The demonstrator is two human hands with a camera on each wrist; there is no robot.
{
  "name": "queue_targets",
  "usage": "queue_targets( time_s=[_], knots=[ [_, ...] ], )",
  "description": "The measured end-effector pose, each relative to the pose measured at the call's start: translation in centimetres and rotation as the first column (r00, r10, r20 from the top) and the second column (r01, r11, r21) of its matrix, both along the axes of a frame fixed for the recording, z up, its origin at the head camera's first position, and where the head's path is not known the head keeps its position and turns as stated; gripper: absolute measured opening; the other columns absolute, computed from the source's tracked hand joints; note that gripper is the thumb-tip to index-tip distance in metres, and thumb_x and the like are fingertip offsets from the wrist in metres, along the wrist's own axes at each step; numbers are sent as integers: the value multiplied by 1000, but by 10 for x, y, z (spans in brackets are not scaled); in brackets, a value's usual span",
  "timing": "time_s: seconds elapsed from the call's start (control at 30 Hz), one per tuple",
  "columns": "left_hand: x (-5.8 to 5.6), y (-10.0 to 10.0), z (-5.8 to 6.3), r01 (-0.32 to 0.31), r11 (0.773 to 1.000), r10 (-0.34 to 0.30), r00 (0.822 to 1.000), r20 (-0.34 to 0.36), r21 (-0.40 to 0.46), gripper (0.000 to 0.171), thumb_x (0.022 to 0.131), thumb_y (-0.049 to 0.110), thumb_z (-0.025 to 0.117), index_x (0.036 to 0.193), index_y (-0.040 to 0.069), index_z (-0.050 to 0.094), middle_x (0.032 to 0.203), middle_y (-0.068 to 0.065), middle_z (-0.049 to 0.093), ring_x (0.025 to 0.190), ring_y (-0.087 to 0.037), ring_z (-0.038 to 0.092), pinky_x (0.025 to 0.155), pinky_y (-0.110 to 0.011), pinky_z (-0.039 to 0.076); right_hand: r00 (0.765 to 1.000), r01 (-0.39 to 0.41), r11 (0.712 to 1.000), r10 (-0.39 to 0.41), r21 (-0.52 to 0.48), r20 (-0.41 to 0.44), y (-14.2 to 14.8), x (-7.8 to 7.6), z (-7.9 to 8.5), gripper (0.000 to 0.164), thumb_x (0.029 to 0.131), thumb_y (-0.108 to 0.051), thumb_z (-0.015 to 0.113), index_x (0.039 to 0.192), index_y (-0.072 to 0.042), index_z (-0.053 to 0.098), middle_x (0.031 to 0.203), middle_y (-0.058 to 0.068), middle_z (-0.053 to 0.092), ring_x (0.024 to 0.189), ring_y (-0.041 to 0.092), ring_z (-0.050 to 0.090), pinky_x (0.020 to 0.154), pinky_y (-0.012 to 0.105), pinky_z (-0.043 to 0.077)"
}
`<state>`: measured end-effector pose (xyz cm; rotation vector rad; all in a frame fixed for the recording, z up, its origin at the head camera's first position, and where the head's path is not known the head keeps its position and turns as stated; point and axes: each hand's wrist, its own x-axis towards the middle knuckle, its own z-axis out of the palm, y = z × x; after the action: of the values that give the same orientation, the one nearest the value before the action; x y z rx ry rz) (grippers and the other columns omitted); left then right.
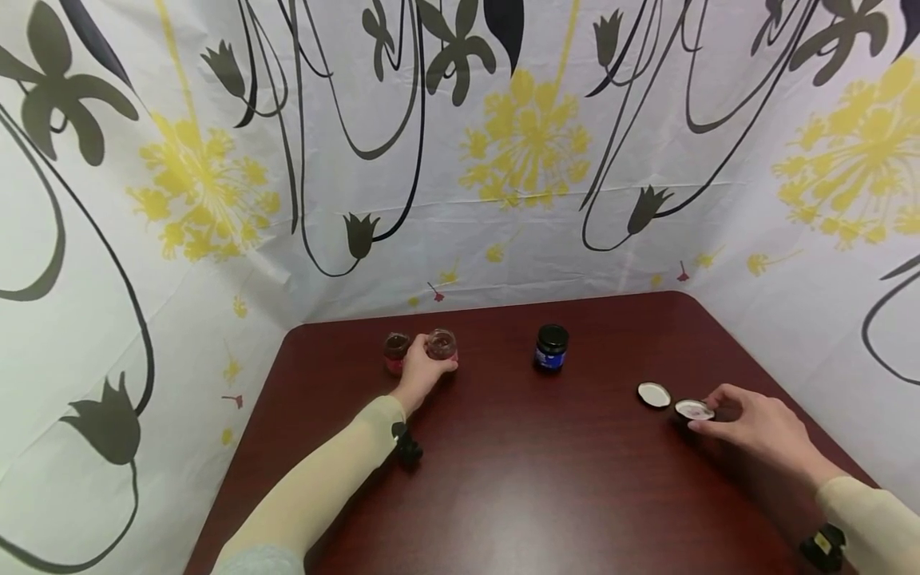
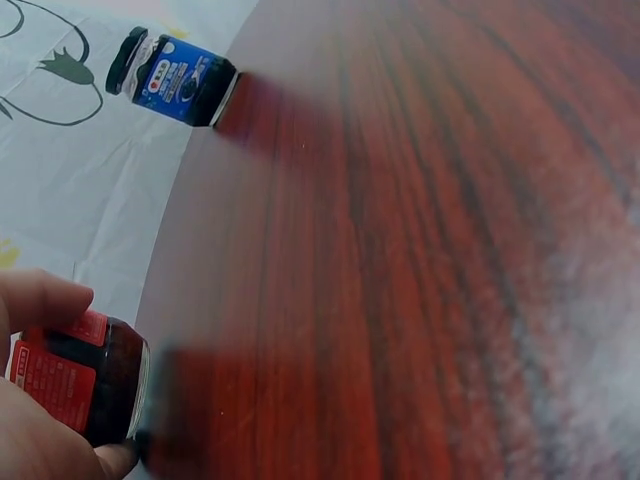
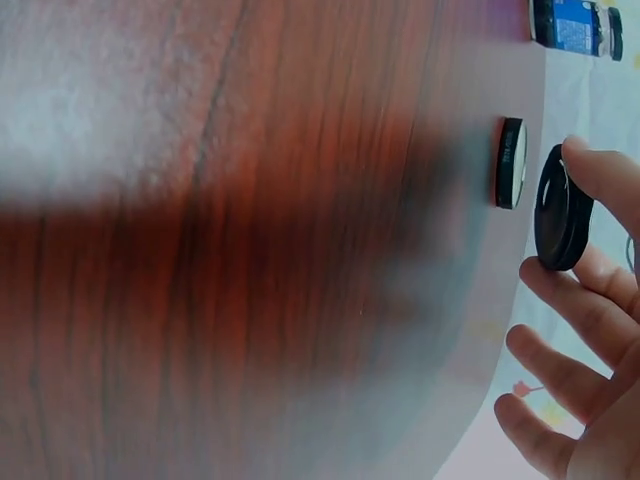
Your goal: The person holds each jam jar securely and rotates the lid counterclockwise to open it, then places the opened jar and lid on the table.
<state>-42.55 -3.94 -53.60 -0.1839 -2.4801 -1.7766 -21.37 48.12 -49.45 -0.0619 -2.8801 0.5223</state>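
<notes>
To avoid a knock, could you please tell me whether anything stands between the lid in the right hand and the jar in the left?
Yes: beside the held lid, a loose lid lies in line with the held jar; farther along, a blue-labelled jar stands near that line.

Left hand (image 2: 38,440) gripping red-labelled jar (image 2: 95,378), blue-labelled jar (image 2: 182,80), wood-grained table (image 2: 350,250)

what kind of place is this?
Probably a makeshift recording booth, though that's a guess: creased floral sheeting rises behind and beside the wood-look table, and the person wears a small black device at the left wrist.
</notes>
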Motion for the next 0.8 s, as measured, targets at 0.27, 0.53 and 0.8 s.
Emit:
queue_targets(
  time_s=[0.27, 0.53, 0.8],
  knots=[
    [-2, 2, -1, -10, 1000, 10, 1000, -4, -6, 56, 74, 10, 88, 120, 9, 55, 120, -10, 66, 114, -27, 60, 96, -47, 48, 1000, -5, 1000, 4, 18, 21, 1, -4, 2, 47, 73, -69, 77, 92, -28, 64, 77, -6, 63, 65, 18, 49, 51, 34, 32],
    [-2, 4, -2, -23, 1000, 23, 1000, 0, -9, 56, 75, 13, 88, 119, 10, 54, 122, -10, 66, 116, -26, 60, 98, -47, 47, 999, -8, 999, 7, 33, 51, 2, -8, 1, 48, 73, -70, 76, 91, -28, 63, 77, -6, 62, 66, 18, 49, 50, 35, 32],
    [-2, 5, -3, -29, 996, 26, 999, -40, -79, 56, 77, 17, 88, 121, 9, 53, 121, -10, 65, 115, -27, 60, 97, -48, 48, 998, -2, 999, -1, 49, 68, 3, -12, 3, 49, 72, -72, 76, 89, -28, 62, 77, -5, 62, 67, 19, 49, 49, 35, 32]
  ],
)
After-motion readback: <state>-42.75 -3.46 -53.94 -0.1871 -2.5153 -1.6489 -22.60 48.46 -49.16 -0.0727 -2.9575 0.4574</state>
